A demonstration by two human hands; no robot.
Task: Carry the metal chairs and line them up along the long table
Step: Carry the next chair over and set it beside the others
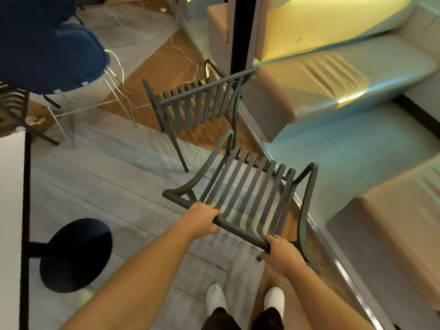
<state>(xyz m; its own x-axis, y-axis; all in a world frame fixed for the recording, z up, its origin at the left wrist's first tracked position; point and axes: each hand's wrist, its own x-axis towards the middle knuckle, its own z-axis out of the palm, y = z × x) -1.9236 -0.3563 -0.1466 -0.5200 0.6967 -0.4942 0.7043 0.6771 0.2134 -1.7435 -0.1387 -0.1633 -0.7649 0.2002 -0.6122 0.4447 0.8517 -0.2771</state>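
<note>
A dark green slatted metal chair (247, 186) is right in front of me, its backrest top rail towards me. My left hand (202, 219) grips the left part of that rail and my right hand (281, 254) grips its right end. A second metal chair (195, 106) of the same kind stands just beyond it, its backrest facing me. A white table (10, 210) with a black edge runs along the left border of the view.
A blue upholstered chair (54, 51) on thin white legs stands at the upper left. The table's round black base (76, 254) rests on the grey floor at lower left. Beige cushioned benches (357, 75) fill the right side behind a metal floor strip. My white shoes show at the bottom.
</note>
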